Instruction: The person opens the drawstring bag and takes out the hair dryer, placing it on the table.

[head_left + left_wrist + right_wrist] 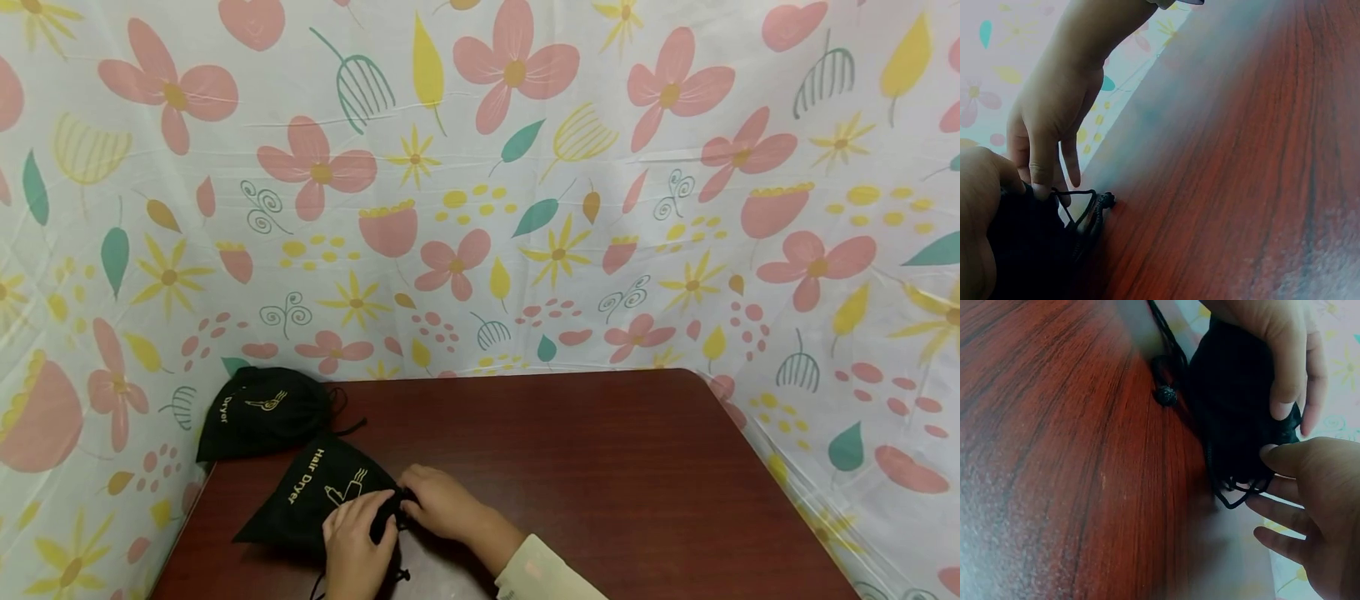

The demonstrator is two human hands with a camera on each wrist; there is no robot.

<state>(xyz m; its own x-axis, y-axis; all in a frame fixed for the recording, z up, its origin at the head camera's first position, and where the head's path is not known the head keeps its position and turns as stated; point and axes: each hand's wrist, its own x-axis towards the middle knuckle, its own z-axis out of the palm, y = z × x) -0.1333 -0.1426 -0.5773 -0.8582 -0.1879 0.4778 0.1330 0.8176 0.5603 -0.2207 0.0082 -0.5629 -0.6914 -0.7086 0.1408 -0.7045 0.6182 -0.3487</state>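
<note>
Landmark: the far bag (258, 425), black, on the table (570, 450). We place the near bag (292, 517), also black and lettered "Hair Dryer", on the table just to our side of the far bag and slightly right; whether the two touch, we cannot tell.

Grips: both clamped on cloth at the near bag's mouth. We find the left hand (356, 533) on our side of the far bag, its thumb on the cloth. The right hand (442, 502), farther right of the far bag, pinches the edge, its other fingers spread. A loop of cord (1209, 469) hangs loose by that pinch.

Method, our judgement: the step looks like working the gathered mouth; in which direction is unclear to us. We would pinch cloth only, clear of the loop, so nothing snags. Pull should be even and low, as the soft near bag could twist. We would ease the gathers along the cord rather than tug, leaving its knob (1165, 395) free
</note>
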